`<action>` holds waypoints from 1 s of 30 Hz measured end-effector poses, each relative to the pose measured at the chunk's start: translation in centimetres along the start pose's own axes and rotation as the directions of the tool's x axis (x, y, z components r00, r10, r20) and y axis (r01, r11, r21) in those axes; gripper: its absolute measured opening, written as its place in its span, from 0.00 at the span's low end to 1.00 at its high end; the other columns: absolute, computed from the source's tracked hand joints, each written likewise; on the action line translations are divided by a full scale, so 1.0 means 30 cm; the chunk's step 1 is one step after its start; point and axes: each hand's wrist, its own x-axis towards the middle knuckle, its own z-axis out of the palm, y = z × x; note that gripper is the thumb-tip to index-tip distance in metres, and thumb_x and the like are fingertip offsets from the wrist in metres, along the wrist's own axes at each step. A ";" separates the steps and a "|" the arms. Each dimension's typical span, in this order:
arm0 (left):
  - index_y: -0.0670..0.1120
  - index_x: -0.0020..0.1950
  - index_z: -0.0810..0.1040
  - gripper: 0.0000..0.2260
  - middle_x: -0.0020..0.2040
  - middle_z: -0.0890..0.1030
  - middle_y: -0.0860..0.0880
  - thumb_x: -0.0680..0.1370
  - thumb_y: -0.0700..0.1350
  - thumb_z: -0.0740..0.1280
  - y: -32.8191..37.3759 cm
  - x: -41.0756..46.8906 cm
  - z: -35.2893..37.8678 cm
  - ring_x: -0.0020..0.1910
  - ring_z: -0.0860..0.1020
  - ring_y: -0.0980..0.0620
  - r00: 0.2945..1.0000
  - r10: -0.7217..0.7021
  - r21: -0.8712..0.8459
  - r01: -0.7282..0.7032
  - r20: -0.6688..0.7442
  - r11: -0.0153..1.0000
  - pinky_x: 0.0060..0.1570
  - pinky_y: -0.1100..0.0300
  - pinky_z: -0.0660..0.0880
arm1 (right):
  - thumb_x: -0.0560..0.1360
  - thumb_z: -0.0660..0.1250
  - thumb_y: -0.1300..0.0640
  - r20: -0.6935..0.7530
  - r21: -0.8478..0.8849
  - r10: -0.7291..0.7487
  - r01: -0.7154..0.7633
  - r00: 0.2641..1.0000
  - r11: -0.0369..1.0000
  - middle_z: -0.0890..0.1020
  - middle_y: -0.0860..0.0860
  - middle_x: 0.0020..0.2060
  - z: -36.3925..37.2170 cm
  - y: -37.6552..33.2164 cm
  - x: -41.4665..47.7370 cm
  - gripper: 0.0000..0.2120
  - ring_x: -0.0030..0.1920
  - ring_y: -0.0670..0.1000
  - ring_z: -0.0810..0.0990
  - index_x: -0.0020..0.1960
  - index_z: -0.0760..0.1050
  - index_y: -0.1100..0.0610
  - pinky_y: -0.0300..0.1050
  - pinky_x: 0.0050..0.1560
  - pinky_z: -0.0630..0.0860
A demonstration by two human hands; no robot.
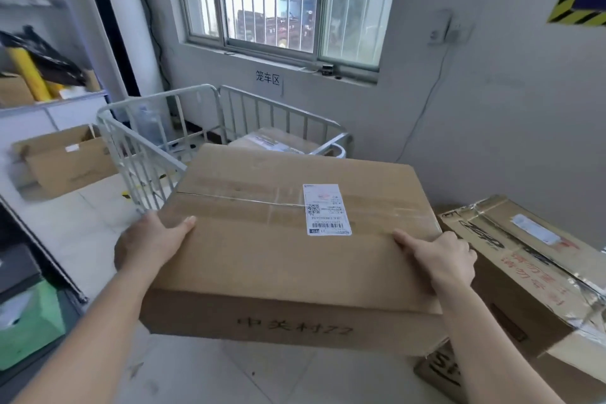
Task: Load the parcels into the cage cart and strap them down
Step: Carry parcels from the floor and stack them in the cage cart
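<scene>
I hold a large flat cardboard parcel [278,256] with a white shipping label, lifted off the floor in front of me. My left hand [152,239] grips its left edge, thumb on top. My right hand [441,257] grips its right edge, fingers curled over the top. Behind the parcel stands the white metal cage cart [137,141] under the window. Inside the cart lies another cardboard parcel [278,141], mostly hidden by the one I hold.
A taped cardboard box [524,262] with red writing sits on the floor at my right. An open box [65,157] lies at the left by shelving [39,102]. A green box [29,325] is at my lower left. The wall and window are straight ahead.
</scene>
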 end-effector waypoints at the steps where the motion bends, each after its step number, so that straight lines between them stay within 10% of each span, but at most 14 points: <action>1: 0.42 0.59 0.74 0.28 0.55 0.80 0.39 0.74 0.65 0.66 -0.014 0.038 -0.035 0.55 0.78 0.37 1.000 0.004 -0.009 -0.005 -0.009 1.000 0.53 0.46 0.76 | 0.62 0.71 0.28 -0.009 0.002 -0.011 0.011 1.000 1.000 0.72 0.61 0.66 0.015 -0.050 -0.015 0.48 0.69 0.63 0.64 0.67 0.69 0.63 0.57 0.64 0.68; 30: 0.42 0.59 0.74 0.28 0.55 0.80 0.42 0.74 0.65 0.65 0.101 1.429 -0.285 0.53 0.78 0.40 0.988 0.072 -0.045 -0.078 -0.134 0.996 0.49 0.49 0.76 | 0.64 0.73 0.32 -0.073 0.128 -0.144 0.153 0.987 0.980 0.73 0.63 0.64 0.639 -1.288 0.275 0.42 0.67 0.64 0.66 0.62 0.73 0.64 0.58 0.62 0.69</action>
